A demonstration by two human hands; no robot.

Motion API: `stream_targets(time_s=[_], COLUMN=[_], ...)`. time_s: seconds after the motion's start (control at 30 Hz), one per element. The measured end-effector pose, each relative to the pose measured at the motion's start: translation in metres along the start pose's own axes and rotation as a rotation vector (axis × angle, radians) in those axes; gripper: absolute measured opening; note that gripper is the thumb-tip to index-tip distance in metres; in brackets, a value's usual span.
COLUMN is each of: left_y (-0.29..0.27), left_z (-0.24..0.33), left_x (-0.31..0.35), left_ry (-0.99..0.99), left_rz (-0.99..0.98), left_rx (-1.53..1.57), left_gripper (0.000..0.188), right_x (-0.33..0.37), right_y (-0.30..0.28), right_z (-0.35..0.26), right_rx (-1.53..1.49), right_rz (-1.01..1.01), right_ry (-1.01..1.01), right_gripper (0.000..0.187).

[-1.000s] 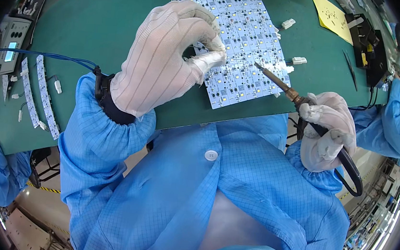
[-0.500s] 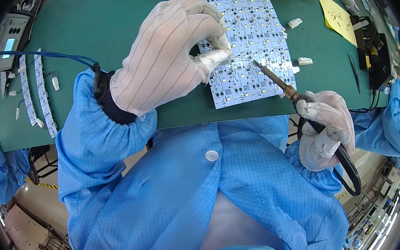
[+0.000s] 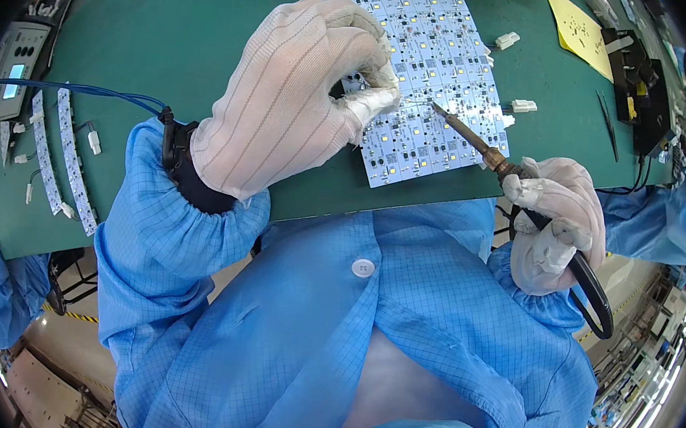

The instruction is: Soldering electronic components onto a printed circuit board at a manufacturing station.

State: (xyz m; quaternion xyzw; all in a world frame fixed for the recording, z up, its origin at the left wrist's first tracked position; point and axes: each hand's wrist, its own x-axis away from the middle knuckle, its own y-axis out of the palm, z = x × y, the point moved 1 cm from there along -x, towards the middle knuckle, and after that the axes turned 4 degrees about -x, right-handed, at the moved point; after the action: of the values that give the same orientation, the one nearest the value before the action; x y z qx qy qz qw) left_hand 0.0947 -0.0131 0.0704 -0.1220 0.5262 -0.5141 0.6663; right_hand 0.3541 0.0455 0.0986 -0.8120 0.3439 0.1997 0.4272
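A large white circuit board panel with rows of small yellowish LEDs lies on the green bench mat. My gloved left hand is over the panel's left side, thumb and fingertips pinched together. A thin solder wire extends from that pinch toward the iron's tip. In its glove, my right hand is closed round the black handle of a soldering iron. The iron points up and left, its tip at the panel's surface near the wire's end. I cannot tell whether tip and wire touch.
Two narrow LED strips with white connectors lie on the left, near a grey unit with a lit display. White connectors stick out by the panel's right edge. Tweezers, a yellow sheet and a black holder are at right.
The soldering iron and my right hand have shifted very slightly left. My left hand has moved a touch to the right, still pinching the wire.
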Motion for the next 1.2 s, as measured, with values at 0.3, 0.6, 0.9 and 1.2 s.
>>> stream_targets(time_s=[0.3, 0.6, 0.9, 1.2], left_y=[0.003, 0.006, 0.006, 0.008], left_z=[-0.002, -0.001, 0.000, 0.000], left_x=[0.001, 0.002, 0.002, 0.002], left_ry=[0.006, -0.011, 0.019, 0.029], left_rz=[-0.003, -0.033, -0.012, 0.003], left_rx=[0.002, 0.009, 0.033, 0.039], left_gripper=[0.021, 0.022, 0.023, 0.025], right_x=[-0.004, -0.008, -0.009, -0.009], right_y=[0.000, -0.001, -0.005, -0.001], right_z=[-0.009, -0.015, -0.013, -0.010], right_rx=[0.088, 0.204, 0.154, 0.087], right_rz=[-0.024, -0.103, -0.120, -0.058], right_ry=[0.035, 0.030, 0.064, 0.030], right_gripper=[0.056, 0.058, 0.057, 0.056])
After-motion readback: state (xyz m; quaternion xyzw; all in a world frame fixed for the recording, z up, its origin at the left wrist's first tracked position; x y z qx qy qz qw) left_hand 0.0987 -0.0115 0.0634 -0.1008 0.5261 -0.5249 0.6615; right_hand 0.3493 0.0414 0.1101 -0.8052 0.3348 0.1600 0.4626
